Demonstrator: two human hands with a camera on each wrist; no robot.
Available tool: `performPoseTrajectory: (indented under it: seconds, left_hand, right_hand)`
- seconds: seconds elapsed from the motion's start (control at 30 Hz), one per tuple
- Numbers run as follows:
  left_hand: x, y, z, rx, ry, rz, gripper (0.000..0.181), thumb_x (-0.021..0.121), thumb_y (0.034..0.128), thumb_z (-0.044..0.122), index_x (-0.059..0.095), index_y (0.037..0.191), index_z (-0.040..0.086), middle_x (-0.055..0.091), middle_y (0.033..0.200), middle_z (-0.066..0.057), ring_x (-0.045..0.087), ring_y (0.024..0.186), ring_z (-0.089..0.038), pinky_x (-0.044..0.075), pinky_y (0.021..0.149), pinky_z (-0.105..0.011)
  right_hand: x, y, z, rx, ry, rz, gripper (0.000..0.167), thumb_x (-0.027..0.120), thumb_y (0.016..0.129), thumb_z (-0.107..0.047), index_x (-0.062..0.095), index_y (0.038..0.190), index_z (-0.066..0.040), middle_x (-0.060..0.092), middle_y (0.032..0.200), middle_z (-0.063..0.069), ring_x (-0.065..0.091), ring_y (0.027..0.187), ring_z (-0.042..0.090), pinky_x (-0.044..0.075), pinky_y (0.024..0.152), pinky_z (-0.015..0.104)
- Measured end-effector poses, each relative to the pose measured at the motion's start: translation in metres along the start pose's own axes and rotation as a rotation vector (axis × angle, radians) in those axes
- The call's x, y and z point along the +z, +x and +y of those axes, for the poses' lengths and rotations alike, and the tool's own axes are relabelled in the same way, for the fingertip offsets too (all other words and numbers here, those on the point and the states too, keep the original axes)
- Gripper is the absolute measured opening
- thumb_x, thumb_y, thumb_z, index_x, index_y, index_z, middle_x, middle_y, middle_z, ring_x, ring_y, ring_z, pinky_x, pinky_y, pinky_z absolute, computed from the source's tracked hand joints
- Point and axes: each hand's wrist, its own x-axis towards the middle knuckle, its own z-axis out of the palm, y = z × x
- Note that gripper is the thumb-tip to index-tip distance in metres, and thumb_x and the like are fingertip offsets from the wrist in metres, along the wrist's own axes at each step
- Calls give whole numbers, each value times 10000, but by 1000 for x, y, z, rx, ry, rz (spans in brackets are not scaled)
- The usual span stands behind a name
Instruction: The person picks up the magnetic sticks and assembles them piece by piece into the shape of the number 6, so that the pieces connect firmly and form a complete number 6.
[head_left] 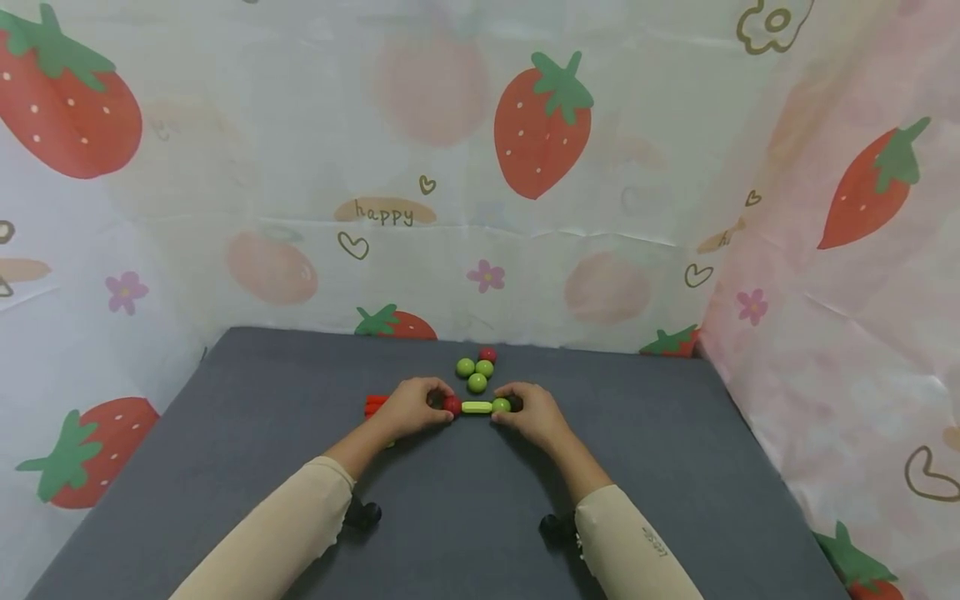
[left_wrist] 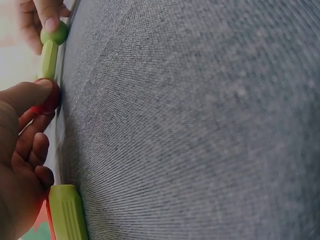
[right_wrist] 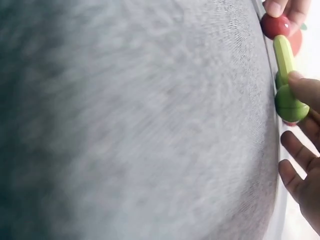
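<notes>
A yellow-green stick [head_left: 477, 407] lies crosswise between a red ball [head_left: 452, 406] on its left end and a green ball [head_left: 501, 405] on its right end. My left hand [head_left: 408, 407] pinches the red ball [left_wrist: 48, 97] between thumb and fingers. With thumb and fingertips, my right hand [head_left: 536, 414] pinches the green ball [right_wrist: 291, 104]. In the right wrist view the stick [right_wrist: 283, 54] meets both balls. The left wrist view shows the same stick [left_wrist: 48, 59], with the other green ball end [left_wrist: 54, 34] under the right thumb.
Behind the hands are green balls [head_left: 477, 382] and a red ball [head_left: 487, 354]. Red sticks [head_left: 375, 404] lie left of the left hand, with a yellow-green piece [left_wrist: 68, 212] beside that hand. A printed cloth [head_left: 465, 275] stands behind the grey table [head_left: 645, 433].
</notes>
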Motion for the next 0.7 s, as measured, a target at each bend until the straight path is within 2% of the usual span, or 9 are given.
performPoseTrajectory:
  seconds: [0.1,0.33,0.7]
  left_hand:
    - [0,-1,0,5,-17,-7,330,838,874,260,728,1172,171,625,870,9,519,753,-167,428,685,-326]
    - [-2,0,0,22,-5,-6,340,829,884,259,723,1191,162,630,870,18,526,754,-160,439,698,-321]
    - [-2,0,-2,24,11,-14,341,816,897,264,716,1206,160,602,824,2,519,743,-159,431,704,-325]
  right_hand:
    - [1,2,-2,-30,7,-9,336,830,882,-250,753,1203,-187,723,1172,-13,662,1039,186,539,855,402]
    - [7,10,-7,-64,-26,-7,308,837,872,-266,773,1169,-217,716,1191,-11,611,1138,238,496,952,447]
    - [11,13,-8,-47,-12,-3,212,843,864,-247,800,1071,-262,723,1092,-29,585,1010,206,475,896,420]
